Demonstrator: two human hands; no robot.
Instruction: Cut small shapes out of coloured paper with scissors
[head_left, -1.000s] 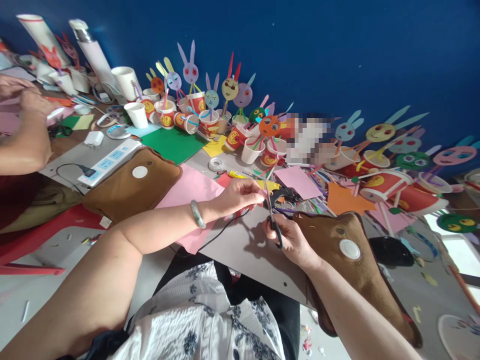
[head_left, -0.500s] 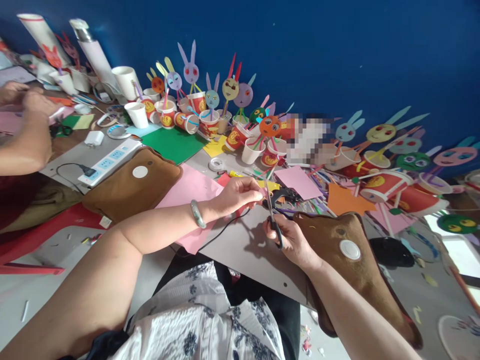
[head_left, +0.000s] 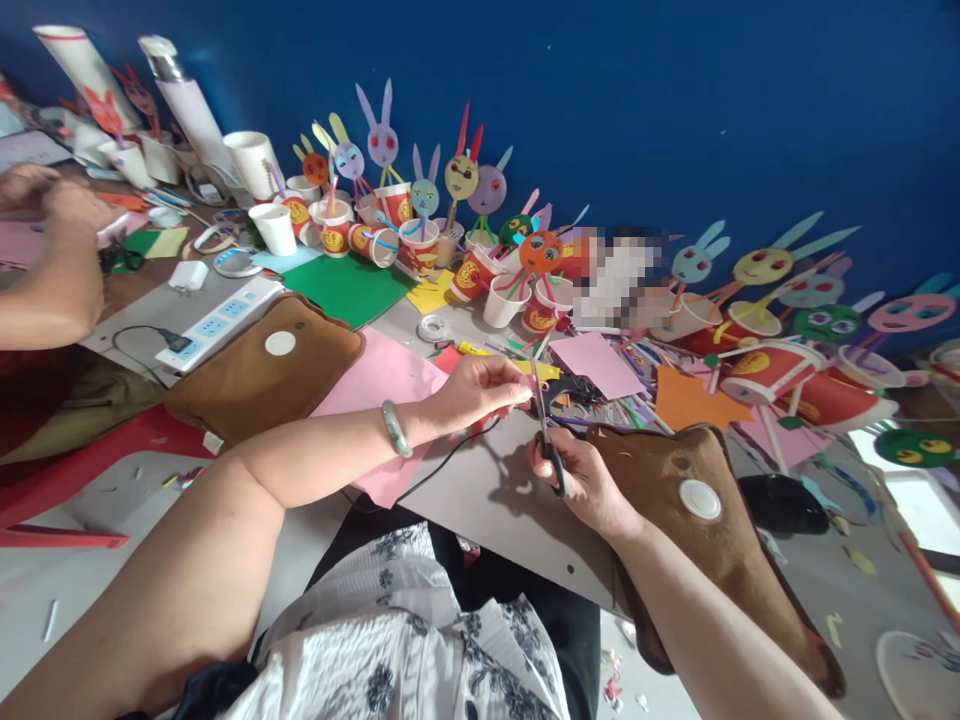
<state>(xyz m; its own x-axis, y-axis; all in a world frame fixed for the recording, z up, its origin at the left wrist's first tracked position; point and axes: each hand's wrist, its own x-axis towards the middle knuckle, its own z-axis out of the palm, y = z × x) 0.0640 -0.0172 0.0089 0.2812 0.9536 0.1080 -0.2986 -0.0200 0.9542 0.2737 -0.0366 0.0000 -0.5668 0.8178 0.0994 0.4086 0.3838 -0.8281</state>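
My right hand (head_left: 576, 474) grips black-handled scissors (head_left: 553, 462), with the blades pointing up and away from me. Just left of the blades, my left hand (head_left: 484, 392) is closed in a pinch. A small bit of something pinkish seems to show at its fingertips, too small to name. The fingertips almost meet the blades. Beneath my left forearm lies a sheet of pink paper (head_left: 394, 385). Behind the scissors is a black tool (head_left: 574, 392), partly hidden, among paper scraps and coloured sticks.
Paper cups with rabbit-face figures (head_left: 424, 200) line the blue wall. Brown cushion-like pads lie left (head_left: 247, 380) and right (head_left: 675, 540). A power strip (head_left: 217, 325), green paper (head_left: 352, 288) and orange paper (head_left: 697, 398) are also there. Another person's hands (head_left: 56, 195) work at far left.
My left fingertips have shifted slightly right, closer to the scissor blades. The scissors and my right hand have hardly moved.
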